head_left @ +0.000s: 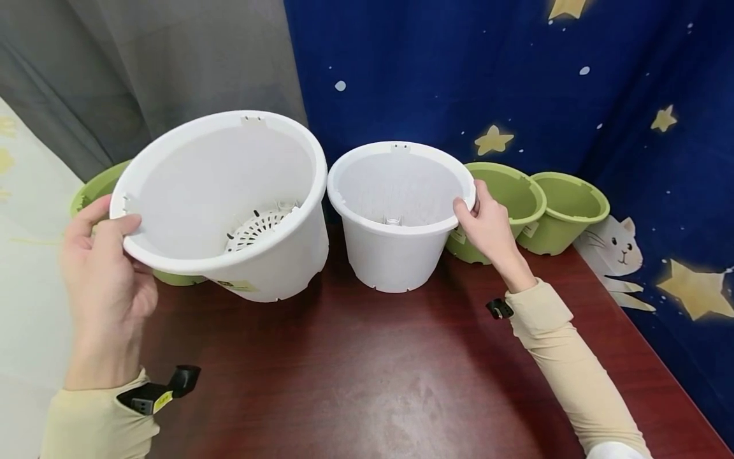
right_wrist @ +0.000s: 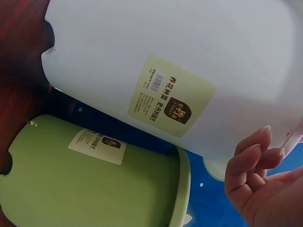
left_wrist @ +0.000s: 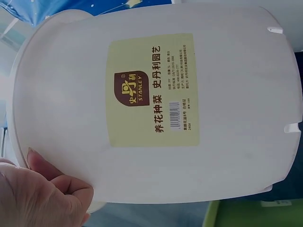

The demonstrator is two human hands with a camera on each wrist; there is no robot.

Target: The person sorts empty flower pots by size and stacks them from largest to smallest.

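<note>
Left grip (head_left: 109,268): closed by thumb and fingers on the rim of the left white pot (head_left: 292,261), which is tilted in front of a green pot (head_left: 106,182). A label (left_wrist: 151,90) is on its outer wall. Right grip (head_left: 484,220): pinched over the right rim of the right white pot (head_left: 395,258) (near upright, just beside the other). Two more green pots (head_left: 559,220) stand on the tabletop (head_left: 367,357), to the right

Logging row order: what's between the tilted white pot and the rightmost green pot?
Head view: the other white pot, held by the right hand, then another green pot.
</note>
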